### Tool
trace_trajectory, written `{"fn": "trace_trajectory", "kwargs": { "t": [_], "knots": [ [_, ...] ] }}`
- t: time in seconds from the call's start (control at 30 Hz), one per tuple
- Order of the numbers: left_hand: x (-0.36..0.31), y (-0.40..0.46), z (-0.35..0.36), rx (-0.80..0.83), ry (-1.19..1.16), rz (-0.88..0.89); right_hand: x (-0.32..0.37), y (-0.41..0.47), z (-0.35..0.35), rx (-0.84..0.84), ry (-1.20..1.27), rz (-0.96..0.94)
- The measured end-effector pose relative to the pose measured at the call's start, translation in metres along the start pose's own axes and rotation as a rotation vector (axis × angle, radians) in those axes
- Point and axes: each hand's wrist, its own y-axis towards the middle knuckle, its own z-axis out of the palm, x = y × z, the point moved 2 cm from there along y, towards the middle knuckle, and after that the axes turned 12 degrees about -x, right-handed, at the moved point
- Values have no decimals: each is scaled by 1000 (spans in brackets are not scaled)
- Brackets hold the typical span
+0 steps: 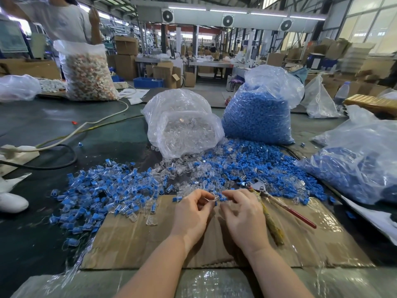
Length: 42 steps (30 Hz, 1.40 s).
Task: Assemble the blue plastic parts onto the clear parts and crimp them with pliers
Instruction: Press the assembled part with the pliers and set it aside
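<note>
Factory hall stretches behind the dark green tabletop, its far benches and cartons too small to read. Taking the flattened cardboard sheet under my wrists as the landmark: my left hand and right hand are above its far edge, fingers curled toward each other. Between the fingertips of both I pinch a small clear part with a bit of blue at its lower end; my fingers cover most of it, so I cannot tell whether the blue piece is fully seated.

Across the right side of the cardboard lie the pliers, metal head pointing away from me, one red handle and one wrapped in yellowish tape. Just beyond the cardboard's far edge spreads a loose heap of blue parts mixed with clear ones. Off its far-left corner lies a scatter of joined blue-and-clear pieces, blurred at the edges.

Farther beyond the cardboard stand a bag of clear parts and a bag of blue parts. Another plastic bag with blue parts slumps to the cardboard's right, cut off by the frame. Far to the left stands a person, cut off at the top edge.
</note>
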Motion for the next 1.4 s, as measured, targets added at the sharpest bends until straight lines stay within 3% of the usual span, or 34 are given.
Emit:
{"fn": "trace_trajectory", "kwargs": {
  "t": [0.13, 0.23, 0.33, 0.57, 0.8, 0.87, 1.0, 1.17, 1.4],
  "knots": [
    [0, 0, -1, -9, -5, 6, -15, 8, -14, -24, -328, 198],
    [-1, 0, -1, -9, 1, 18, -34, 10, -27, 219, -754, 407],
    [-3, -1, -2, -8, -7, 20, -45, 9, -35, 374, -810, 554],
    [-6, -3, -3, -13, -23, -1, -35, 10, -36, 312, -922, 267],
    [-3, 1, -4, -47, -46, -56, -23, 21, -40, 358, -677, 172],
    [-2, 5, -4, -53, -150, -154, -15, 21, -41, 398, -367, 241],
    [-4, 12, -7, -78, -406, -401, 7, 16, -44, 619, 249, 589],
    [-5, 14, -10, -134, -492, -477, 16, 12, -46, 743, 262, 690],
    [-10, 15, -13, -214, -395, -458, 19, 12, -46, 855, 265, 742]
  ]
}}
